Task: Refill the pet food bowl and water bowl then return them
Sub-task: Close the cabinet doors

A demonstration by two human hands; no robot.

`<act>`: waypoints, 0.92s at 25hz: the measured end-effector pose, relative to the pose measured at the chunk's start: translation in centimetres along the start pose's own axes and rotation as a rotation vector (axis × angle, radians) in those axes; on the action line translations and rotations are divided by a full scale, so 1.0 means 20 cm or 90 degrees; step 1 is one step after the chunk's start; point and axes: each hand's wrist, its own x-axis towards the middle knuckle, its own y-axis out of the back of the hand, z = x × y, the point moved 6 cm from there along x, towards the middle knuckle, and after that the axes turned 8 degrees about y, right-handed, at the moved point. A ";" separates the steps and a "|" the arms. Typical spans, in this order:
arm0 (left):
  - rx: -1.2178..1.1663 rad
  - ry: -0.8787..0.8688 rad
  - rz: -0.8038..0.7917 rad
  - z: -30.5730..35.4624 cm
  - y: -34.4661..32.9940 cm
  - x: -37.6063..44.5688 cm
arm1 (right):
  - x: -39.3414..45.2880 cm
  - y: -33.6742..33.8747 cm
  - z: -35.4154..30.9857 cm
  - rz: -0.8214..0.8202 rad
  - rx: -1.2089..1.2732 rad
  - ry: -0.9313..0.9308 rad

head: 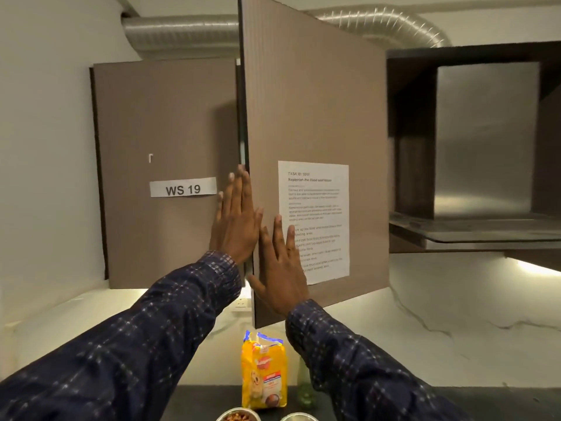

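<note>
A yellow pet food bag (pixel 263 372) stands upright on the dark counter (pixel 206 399) at the bottom centre. In front of it, at the frame's lower edge, a metal bowl with brown kibble (pixel 239 416) sits beside a second metal bowl (pixel 299 417), whose contents are hidden. A green glass bottle (pixel 305 387) stands behind the bag, partly covered by my right sleeve. My left hand (pixel 235 220) lies flat, fingers apart, at the edge of the swung-out cabinet door (pixel 312 101). My right hand (pixel 280 268) presses flat on that door's front. Neither holds anything.
The left cabinet door (pixel 161 123) is closed and carries a "WS 19" label (pixel 183 189). A printed task sheet (pixel 315 208) is taped on the swung-out door. A steel range hood (pixel 482 141) juts out at right, with a silver duct (pixel 182 34) above. A white socket (pixel 242 303) sits on the backsplash.
</note>
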 end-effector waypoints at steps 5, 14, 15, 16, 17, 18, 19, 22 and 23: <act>0.103 -0.060 -0.036 -0.31 -0.29 0.12 | 0.17 -0.33 0.12 0.005 -0.078 -0.016; 0.164 -0.101 -0.060 -0.58 -0.69 0.20 | 0.24 -0.63 0.35 -0.053 -0.154 0.000; 0.163 -0.098 -0.070 -0.61 -0.71 0.19 | 0.22 -0.66 0.37 -0.064 -0.162 -0.003; 0.156 -0.088 -0.076 -0.64 -0.74 0.17 | 0.19 -0.69 0.39 -0.067 -0.169 -0.007; 0.150 -0.070 -0.076 -0.67 -0.75 0.16 | 0.17 -0.71 0.41 -0.065 -0.177 -0.012; 0.145 -0.049 -0.078 -0.71 -0.78 0.13 | 0.13 -0.73 0.43 -0.063 -0.185 -0.015; 0.141 -0.026 -0.084 -0.74 -0.80 0.11 | 0.08 -0.77 0.45 -0.061 -0.190 -0.014; 0.128 0.039 -0.096 -0.84 -0.85 0.00 | -0.03 -0.87 0.50 -0.071 -0.214 -0.007; 0.130 0.049 -0.098 -0.86 -0.86 -0.02 | -0.04 -0.89 0.52 -0.073 -0.222 -0.001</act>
